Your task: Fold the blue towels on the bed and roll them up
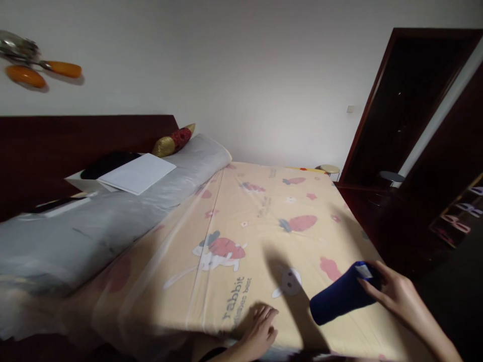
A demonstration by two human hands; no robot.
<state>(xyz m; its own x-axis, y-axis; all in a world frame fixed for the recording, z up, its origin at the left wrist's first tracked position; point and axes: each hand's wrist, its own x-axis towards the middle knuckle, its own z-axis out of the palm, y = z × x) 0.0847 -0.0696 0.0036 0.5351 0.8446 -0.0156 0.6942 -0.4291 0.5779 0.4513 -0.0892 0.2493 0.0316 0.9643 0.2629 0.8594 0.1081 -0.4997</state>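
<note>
Nearest the camera, the left hand (260, 329) is laid palm down on the bed sheet (264, 221), its fingers loosely spread and flat against the fabric, with nothing pinched. To its right and slightly farther out, the right hand (396, 294) is wrapped around one end of a dark blue roll (341, 296), the fingers curled over the end where a small white label is seen. The roll is held just above the sheet, tilted down towards the left hand, and a shadow is cast beneath it onto the printed fabric.

Between and beyond the two hands, the sheet is stretched out pale yellow, printed with strawberries, rabbits and the word "rabbit" just ahead of the left hand. Well away to the left of the left hand, a long grey bolster (113, 221) is laid along a dark headboard (75, 146), with a white sheet of paper (138, 173) resting on top and a red-and-gold cushion (174, 141) at its far end. Beyond the right hand, dark wooden furniture (407, 110) is seen.
</note>
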